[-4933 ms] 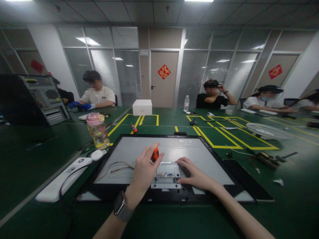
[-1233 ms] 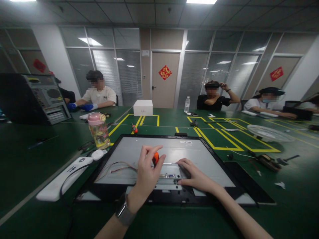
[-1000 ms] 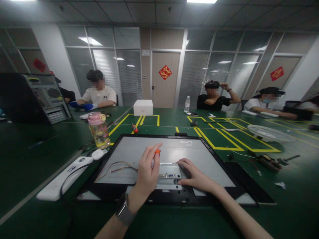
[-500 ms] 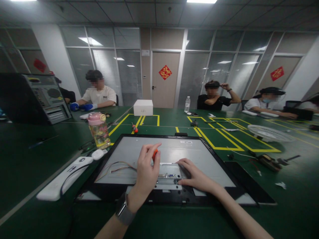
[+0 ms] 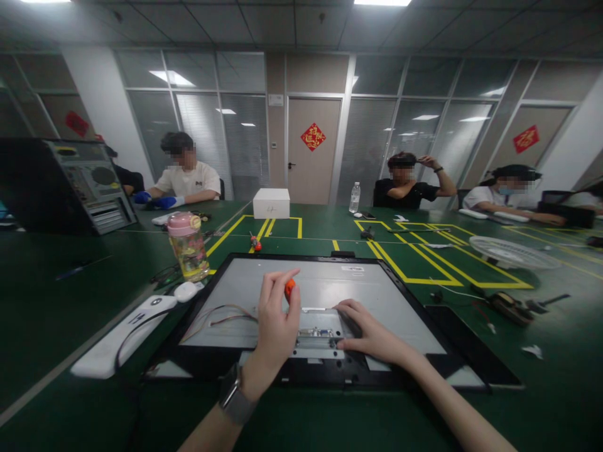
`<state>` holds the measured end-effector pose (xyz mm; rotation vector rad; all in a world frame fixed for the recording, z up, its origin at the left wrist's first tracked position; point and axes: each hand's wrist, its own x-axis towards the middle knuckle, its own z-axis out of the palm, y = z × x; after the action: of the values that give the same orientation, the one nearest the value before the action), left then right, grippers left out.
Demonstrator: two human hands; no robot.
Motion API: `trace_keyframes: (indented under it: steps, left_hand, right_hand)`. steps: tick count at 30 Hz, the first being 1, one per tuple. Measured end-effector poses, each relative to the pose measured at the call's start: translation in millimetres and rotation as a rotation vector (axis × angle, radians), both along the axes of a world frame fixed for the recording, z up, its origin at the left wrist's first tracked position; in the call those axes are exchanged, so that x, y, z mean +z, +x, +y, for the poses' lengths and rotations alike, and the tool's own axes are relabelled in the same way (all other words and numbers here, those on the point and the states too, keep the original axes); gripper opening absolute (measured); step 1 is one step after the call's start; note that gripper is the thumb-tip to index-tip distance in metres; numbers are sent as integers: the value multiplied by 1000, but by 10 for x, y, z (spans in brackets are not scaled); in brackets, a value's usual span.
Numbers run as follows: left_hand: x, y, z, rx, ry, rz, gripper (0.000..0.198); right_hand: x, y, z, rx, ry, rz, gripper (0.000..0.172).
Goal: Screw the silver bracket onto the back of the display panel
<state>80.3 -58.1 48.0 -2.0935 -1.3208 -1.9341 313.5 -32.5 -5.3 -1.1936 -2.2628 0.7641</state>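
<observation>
A display panel [image 5: 330, 276] lies on the table in front of me, its grey metal back upward inside a black frame. Near its front edge sits a metal bracket [image 5: 313, 353] with a row of connectors. My left hand [image 5: 276, 317] is closed around a screwdriver [image 5: 289, 288] by its orange handle; the hand hides the shaft and tip. Thumb and fingers of my right hand [image 5: 370, 329] grip the right side of the bracket. Thin wires [image 5: 228, 312] run across the panel left of my left hand.
A pink-lidded bottle [image 5: 187, 248] and a white power bank [image 5: 125, 336] stand left of the panel. A dark flat slab [image 5: 471, 342] and a tool [image 5: 511, 307] lie at right. Beyond are a white box [image 5: 271, 204], a computer case [image 5: 70, 185] and several seated people.
My left hand has turned slightly and shifted a little left, showing more of the orange handle. My right hand stays on the bracket.
</observation>
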Motion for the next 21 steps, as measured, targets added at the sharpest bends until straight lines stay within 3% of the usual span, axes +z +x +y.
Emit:
trace_keyframes:
  steps: [4, 10, 16, 21]
  left_hand:
    - [7, -1, -15, 55, -2, -14, 21]
    - [6, -28, -19, -76, -27, -2, 32]
    - [-10, -13, 0, 37, 7, 5, 21]
    - [-11, -19, 0, -90, 6, -7, 31]
  right_hand:
    - [-9, 4, 1, 2, -1, 0, 63]
    - [-2, 6, -8, 1, -11, 3, 63]
    - [24, -4, -14, 4, -12, 3, 61]
    - [27, -3, -19, 6, -13, 8, 61]
